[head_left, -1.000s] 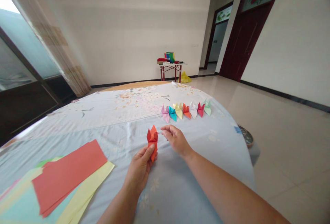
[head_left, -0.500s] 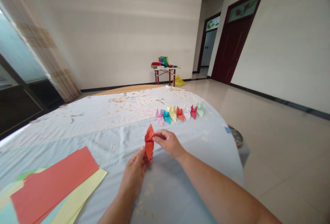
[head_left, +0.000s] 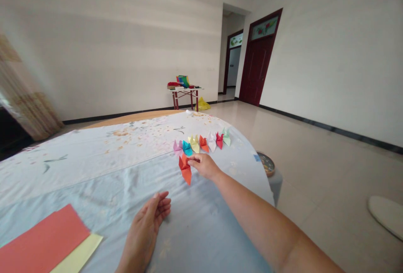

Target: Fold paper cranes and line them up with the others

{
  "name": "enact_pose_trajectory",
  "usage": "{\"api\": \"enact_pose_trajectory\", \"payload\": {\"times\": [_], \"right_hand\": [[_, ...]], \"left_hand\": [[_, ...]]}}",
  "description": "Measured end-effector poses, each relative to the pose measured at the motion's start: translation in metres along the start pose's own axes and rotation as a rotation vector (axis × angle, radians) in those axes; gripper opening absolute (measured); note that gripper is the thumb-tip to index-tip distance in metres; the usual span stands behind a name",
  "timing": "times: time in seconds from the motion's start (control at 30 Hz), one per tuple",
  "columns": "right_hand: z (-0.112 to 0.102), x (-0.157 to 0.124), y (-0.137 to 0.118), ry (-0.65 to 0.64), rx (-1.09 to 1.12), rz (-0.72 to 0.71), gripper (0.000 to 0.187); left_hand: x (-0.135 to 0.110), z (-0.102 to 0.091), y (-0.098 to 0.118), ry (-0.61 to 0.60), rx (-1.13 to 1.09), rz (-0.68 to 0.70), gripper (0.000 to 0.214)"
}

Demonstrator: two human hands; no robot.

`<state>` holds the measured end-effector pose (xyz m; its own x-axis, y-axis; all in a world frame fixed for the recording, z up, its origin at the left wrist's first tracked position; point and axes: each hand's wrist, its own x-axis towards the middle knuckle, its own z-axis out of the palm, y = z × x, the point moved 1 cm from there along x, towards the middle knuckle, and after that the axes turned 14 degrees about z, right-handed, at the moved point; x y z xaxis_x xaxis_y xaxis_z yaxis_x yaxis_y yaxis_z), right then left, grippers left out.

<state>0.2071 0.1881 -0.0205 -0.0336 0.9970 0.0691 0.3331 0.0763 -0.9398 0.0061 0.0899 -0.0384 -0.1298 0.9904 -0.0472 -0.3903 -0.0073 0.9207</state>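
Note:
My right hand (head_left: 204, 165) pinches an orange folded paper crane (head_left: 185, 170) by its right end, just in front of a row of finished ones. That row holds several paper cranes, among them a pink one (head_left: 178, 147), a blue one (head_left: 187, 148), a yellow one (head_left: 194, 143), an orange-red one (head_left: 204, 143) and a pale green one (head_left: 226, 137). Lower down, my left hand (head_left: 153, 212) rests by the tablecloth with its fingers loosely curled and apart, holding nothing.
A round table bears a pale blue floral tablecloth (head_left: 103, 206). Red paper sheets (head_left: 47, 239) lie over yellow paper (head_left: 80, 254) at the lower left. A stool with a round tray (head_left: 267, 164) stands beyond the right edge. A small table (head_left: 185, 90) is by the far wall.
My left hand has let go of the orange crane and dropped back. My right hand has carried the crane forward toward the row. The view has turned right.

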Motion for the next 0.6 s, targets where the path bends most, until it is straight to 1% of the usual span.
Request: {"api": "enact_pose_trajectory", "payload": {"times": [0.1, 0.23, 0.3, 0.4, 0.5, 0.6], "right_hand": [[-0.009, 0.003, 0.010, -0.017, -0.031, 0.002, 0.014], [-0.010, 0.003, 0.021, -0.020, -0.042, 0.006, 0.015], [-0.009, 0.003, 0.023, -0.011, -0.037, -0.001, 0.017], [-0.010, 0.005, 0.022, 0.001, -0.043, -0.011, 0.014], [-0.025, 0.009, 0.019, 0.034, -0.070, -0.013, 0.014], [-0.053, 0.015, 0.018, 0.094, -0.105, -0.009, 0.016]], "left_hand": [[-0.001, 0.001, 0.001, -0.006, 0.016, 0.005, 0.044], [-0.001, 0.001, 0.000, -0.009, 0.038, 0.028, 0.043], [-0.001, 0.001, 0.000, -0.012, 0.049, 0.041, 0.042], [-0.001, 0.002, 0.001, -0.010, 0.054, 0.042, 0.042], [-0.001, 0.003, 0.003, 0.008, 0.061, 0.035, 0.044], [-0.002, 0.003, 0.003, 0.013, 0.088, 0.039, 0.046]]}}
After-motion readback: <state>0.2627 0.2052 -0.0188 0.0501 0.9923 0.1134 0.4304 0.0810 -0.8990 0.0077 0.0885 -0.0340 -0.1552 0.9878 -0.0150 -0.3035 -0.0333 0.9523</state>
